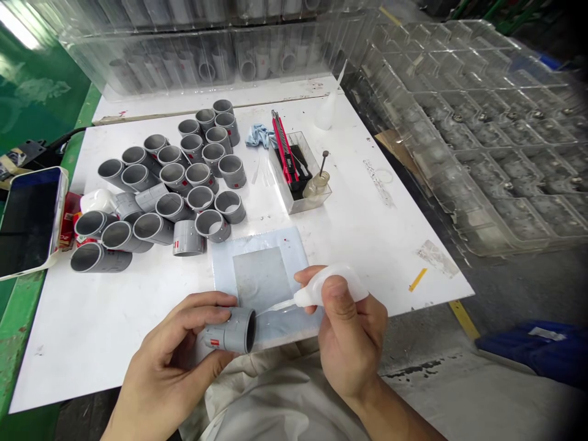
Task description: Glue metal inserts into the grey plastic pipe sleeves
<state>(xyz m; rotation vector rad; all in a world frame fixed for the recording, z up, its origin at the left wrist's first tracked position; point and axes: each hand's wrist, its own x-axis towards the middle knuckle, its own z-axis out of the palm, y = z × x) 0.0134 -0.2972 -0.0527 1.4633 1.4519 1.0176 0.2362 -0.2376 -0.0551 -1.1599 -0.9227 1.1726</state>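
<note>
My left hand [169,352] grips a grey plastic cylinder [229,331] lying on its side, its open end facing right and a small red mark on its wall. In my right hand [351,334] is a white squeeze bottle [340,283], tilted so its thin nozzle points left. The nozzle tip is right by the cylinder's rim; whether they touch I cannot tell. Beneath them lies a light blue sheet [291,245] with a grey square pad [260,272] on it. Many similar grey cylinders [189,237] stand or lie in a group at the left.
A clear box [309,203] holds a red utility knife [285,150] and a small glass jar [316,185]. Another white bottle [327,113] stands behind it. Clear trays [505,131] fill the right side. A phone [30,220] leans at the left edge.
</note>
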